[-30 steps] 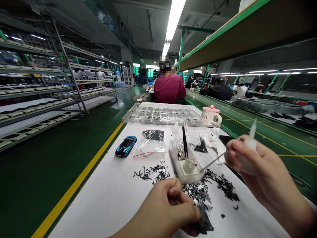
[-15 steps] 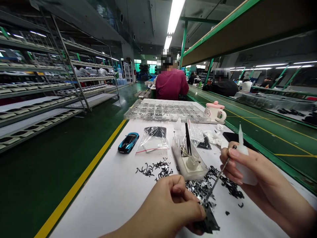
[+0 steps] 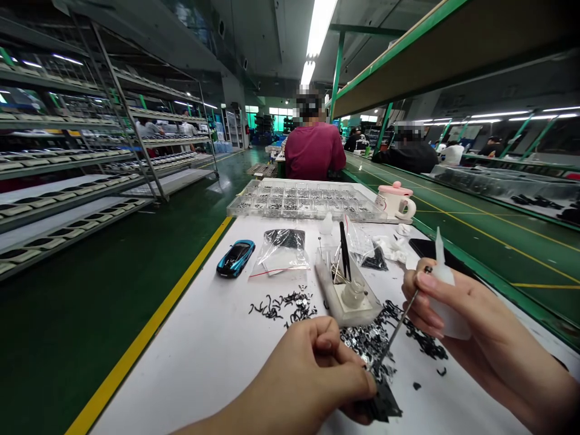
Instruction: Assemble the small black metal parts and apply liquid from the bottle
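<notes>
My left hand (image 3: 312,374) is closed, thumb and fingers pinching a flat black plastic piece (image 3: 386,403) low over the table. My right hand (image 3: 471,308) grips a thin metal rod with a dark knob (image 3: 401,329) between thumb and forefinger. Tucked in the same hand is a translucent squeeze bottle (image 3: 439,251), its tapered nozzle pointing up. The rod's tip reaches down to the black piece, near my left fingertips; exact contact is too small to tell. Just behind lies a heap of small silver and black parts (image 3: 362,341).
A white holder (image 3: 328,302) carries black tweezers (image 3: 344,251) and a small jar (image 3: 353,294). Around it are a blue toy car (image 3: 235,258), a plastic bag (image 3: 283,260) and loose black strips (image 3: 267,308). Behind stand a clear compartment box (image 3: 303,205) and a lidded mug (image 3: 392,202).
Both hands keep their grips and nearly the same pose. Only a slight shift of the camera view is visible.
</notes>
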`<state>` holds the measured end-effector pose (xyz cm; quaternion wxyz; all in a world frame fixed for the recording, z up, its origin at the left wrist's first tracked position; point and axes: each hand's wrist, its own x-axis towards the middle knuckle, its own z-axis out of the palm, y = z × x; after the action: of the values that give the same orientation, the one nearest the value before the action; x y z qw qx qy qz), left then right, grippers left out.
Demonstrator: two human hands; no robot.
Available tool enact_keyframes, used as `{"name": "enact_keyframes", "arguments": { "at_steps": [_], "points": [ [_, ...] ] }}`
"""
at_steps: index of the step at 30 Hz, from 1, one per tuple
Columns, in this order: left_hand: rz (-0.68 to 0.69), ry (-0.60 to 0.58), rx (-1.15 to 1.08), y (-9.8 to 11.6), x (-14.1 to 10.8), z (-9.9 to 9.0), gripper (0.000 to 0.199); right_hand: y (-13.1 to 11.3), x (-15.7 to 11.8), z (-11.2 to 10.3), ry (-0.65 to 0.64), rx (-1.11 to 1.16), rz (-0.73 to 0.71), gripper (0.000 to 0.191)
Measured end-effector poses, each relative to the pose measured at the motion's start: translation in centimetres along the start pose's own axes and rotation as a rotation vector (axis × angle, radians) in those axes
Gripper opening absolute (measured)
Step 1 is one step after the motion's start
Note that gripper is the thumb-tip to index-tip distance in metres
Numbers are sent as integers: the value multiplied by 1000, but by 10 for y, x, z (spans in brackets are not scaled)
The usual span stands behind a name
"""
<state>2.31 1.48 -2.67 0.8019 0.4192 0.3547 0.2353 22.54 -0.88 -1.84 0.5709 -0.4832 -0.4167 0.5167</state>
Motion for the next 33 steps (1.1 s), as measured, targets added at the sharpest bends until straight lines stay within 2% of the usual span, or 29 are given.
{"name": "enact_keyframes", "arguments": {
  "at_steps": [7,12,20,25,27,33],
  "points": [
    [1,-1,2,-1,-2,0,43,-5,2,2,38,72,-6,33],
    [1,-9,0,-1,-2,-2,43,-5,5,-3,59,22,-29,34],
    [-4,-4,9,0,-2,-1,43,-2,16,-14,217,-51,-196,22],
    [8,5,11,1,-1,-3,42,-2,15,-12,283,-81,-307,19],
    [8,12,14,2,-1,-4,42,-2,13,-9,280,-111,-328,16],
    [73,32,35,6,-2,-3,39,8,12,-7,150,-263,-270,20]
  ]
}}
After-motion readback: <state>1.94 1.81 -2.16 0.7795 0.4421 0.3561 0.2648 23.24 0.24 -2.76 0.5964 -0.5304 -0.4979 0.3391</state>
